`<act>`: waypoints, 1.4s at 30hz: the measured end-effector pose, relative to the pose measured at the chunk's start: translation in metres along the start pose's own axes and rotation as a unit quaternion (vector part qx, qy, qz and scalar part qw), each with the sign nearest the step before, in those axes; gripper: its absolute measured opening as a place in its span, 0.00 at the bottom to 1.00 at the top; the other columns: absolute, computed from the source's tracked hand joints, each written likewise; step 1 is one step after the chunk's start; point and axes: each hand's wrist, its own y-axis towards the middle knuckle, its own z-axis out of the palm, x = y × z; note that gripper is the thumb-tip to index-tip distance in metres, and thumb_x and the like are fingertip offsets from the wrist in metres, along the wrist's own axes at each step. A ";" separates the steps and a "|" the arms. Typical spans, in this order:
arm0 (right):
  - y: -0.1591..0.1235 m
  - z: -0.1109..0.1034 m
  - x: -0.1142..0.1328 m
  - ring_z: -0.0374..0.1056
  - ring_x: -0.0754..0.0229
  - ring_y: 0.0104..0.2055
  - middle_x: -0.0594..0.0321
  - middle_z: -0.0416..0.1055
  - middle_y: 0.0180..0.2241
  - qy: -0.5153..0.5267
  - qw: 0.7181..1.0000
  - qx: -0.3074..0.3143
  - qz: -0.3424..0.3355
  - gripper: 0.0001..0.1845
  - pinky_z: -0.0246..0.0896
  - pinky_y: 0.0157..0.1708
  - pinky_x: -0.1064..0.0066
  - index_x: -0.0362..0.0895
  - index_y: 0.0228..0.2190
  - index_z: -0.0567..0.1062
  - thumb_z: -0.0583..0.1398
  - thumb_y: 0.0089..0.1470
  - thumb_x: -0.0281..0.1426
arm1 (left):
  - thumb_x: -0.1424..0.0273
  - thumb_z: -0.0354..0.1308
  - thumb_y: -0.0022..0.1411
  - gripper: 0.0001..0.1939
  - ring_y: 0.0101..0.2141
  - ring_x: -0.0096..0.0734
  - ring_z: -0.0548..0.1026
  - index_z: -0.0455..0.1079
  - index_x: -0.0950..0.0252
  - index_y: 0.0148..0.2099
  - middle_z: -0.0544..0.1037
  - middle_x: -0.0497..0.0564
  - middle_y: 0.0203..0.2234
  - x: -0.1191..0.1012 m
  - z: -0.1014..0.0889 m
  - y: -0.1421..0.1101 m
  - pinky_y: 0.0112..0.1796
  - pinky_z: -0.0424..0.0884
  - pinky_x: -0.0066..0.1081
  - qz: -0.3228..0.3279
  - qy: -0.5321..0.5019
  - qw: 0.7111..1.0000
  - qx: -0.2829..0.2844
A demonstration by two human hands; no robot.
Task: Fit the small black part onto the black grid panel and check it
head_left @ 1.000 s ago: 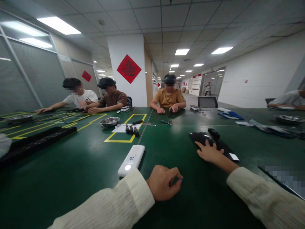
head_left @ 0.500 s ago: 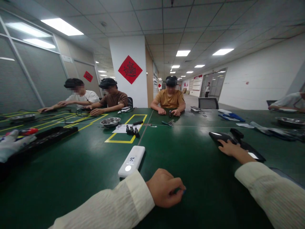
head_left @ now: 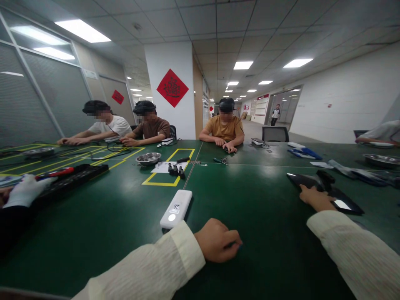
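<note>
My left hand (head_left: 217,240) rests on the green table (head_left: 125,216) near the front edge. Its fingers are curled in a pinch round a small blue-tipped thing that I cannot make out. Just behind its wrist lies a white power bank (head_left: 176,208). My right hand (head_left: 315,197) lies further out to the right, its fingers on the near edge of a flat black tray (head_left: 340,200). A small black block (head_left: 325,179) stands on that tray beyond my fingers. Both arms wear cream sleeves.
A gloved hand (head_left: 26,189) of a person at far left holds a red tool over a black tray (head_left: 78,175). Beyond lie a metal bowl (head_left: 148,158), small black parts (head_left: 175,169) in a yellow-taped box, and three seated people. Another bowl (head_left: 379,158) is at right.
My right hand and the black tray have shifted to the right and further off. My left hand stays curled in place. The gloved hand at left has come into view.
</note>
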 end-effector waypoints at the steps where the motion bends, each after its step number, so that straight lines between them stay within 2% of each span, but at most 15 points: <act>1: -0.003 0.001 0.001 0.47 0.21 0.59 0.38 0.50 0.61 0.008 1.000 -0.005 0.009 0.31 0.37 0.46 0.22 0.47 0.58 0.62 0.50 0.52 0.34 | 0.69 0.49 0.62 0.09 0.18 0.22 0.69 0.68 0.64 0.41 0.71 0.43 0.16 0.000 -0.001 0.001 0.22 0.61 0.22 -0.007 -0.001 1.000 0.005; 3: -0.013 0.004 0.003 0.43 0.25 0.62 0.42 0.47 0.63 0.019 0.999 -0.012 0.034 0.30 0.33 0.49 0.25 0.48 0.59 0.60 0.46 0.55 0.33 | 0.69 0.49 0.62 0.09 0.19 0.22 0.69 0.68 0.64 0.41 0.71 0.43 0.16 0.001 -0.003 0.001 0.23 0.61 0.23 -0.017 0.003 1.000 0.006; 7: -0.028 0.011 0.008 0.36 0.27 0.64 0.42 0.42 0.64 0.041 0.997 -0.051 0.038 0.30 0.29 0.51 0.27 0.46 0.60 0.58 0.40 0.58 0.33 | 0.68 0.49 0.63 0.09 0.19 0.22 0.69 0.68 0.64 0.41 0.71 0.43 0.17 0.005 -0.004 0.002 0.23 0.60 0.23 -0.028 0.015 0.999 -0.001; 19: -0.034 0.017 0.010 0.35 0.28 0.64 0.38 0.44 0.63 0.072 0.993 -0.088 0.036 0.28 0.28 0.53 0.31 0.42 0.58 0.62 0.41 0.58 0.30 | 0.68 0.49 0.63 0.09 0.19 0.22 0.69 0.69 0.65 0.41 0.71 0.43 0.17 0.006 -0.006 0.003 0.23 0.58 0.22 -0.054 0.024 0.998 -0.001; 26: -0.037 0.015 0.009 0.36 0.30 0.64 0.40 0.47 0.62 0.078 0.992 -0.093 0.030 0.29 0.28 0.58 0.40 0.37 0.57 0.63 0.42 0.57 0.30 | 0.68 0.49 0.62 0.10 0.19 0.22 0.69 0.69 0.65 0.41 0.70 0.42 0.16 0.007 -0.006 0.002 0.23 0.57 0.22 -0.062 0.017 0.998 -0.003; 30: -0.037 0.014 0.009 0.36 0.30 0.64 0.40 0.47 0.62 0.084 0.992 -0.092 0.032 0.29 0.28 0.58 0.39 0.37 0.56 0.64 0.45 0.56 0.32 | 0.68 0.50 0.62 0.09 0.20 0.22 0.70 0.69 0.64 0.40 0.70 0.42 0.16 0.008 -0.006 0.003 0.23 0.57 0.22 -0.067 0.027 0.997 -0.008; 37: -0.034 0.017 0.013 0.37 0.30 0.64 0.42 0.48 0.62 0.085 0.989 -0.108 0.059 0.28 0.29 0.55 0.35 0.39 0.57 0.64 0.43 0.57 0.32 | 0.68 0.49 0.63 0.09 0.19 0.21 0.69 0.68 0.64 0.40 0.70 0.42 0.17 0.009 -0.007 0.003 0.24 0.59 0.21 -0.068 0.022 0.997 0.000; 42: -0.034 0.016 0.016 0.39 0.31 0.64 0.43 0.49 0.62 0.080 0.988 -0.120 0.062 0.28 0.31 0.56 0.37 0.40 0.56 0.65 0.41 0.58 0.30 | 0.69 0.49 0.63 0.08 0.19 0.22 0.69 0.68 0.65 0.40 0.70 0.42 0.17 0.006 -0.007 0.004 0.24 0.59 0.22 -0.039 0.001 0.999 0.000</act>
